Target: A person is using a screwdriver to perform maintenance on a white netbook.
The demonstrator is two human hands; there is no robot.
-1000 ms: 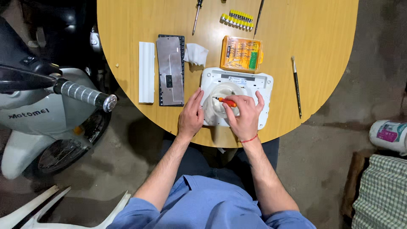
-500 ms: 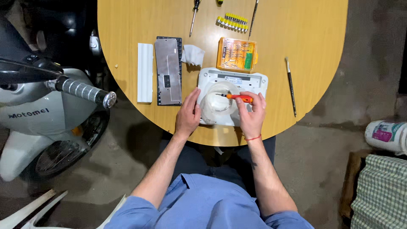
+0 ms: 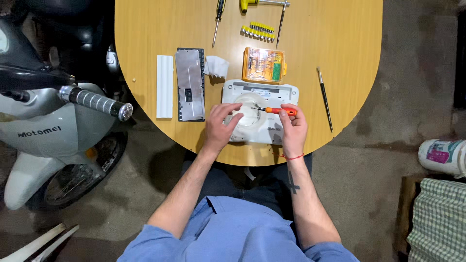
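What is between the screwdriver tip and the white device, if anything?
Nothing visible. The right hand holds the orange screwdriver with its tip over the round part of the white device. The left hand rests on the device's left side, beside the tip.

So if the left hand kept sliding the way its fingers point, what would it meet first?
The left hand rests on the white device, fingers aimed up and slightly right. Going on, it would probably first meet the shaft of the orange-handled screwdriver held by the right hand; depth is hard to judge from above.

Rounded wooden table (image 3: 340, 39) on bare concrete floor (image 3: 378, 174); grey scooter (image 3: 43, 136) parked just beside it
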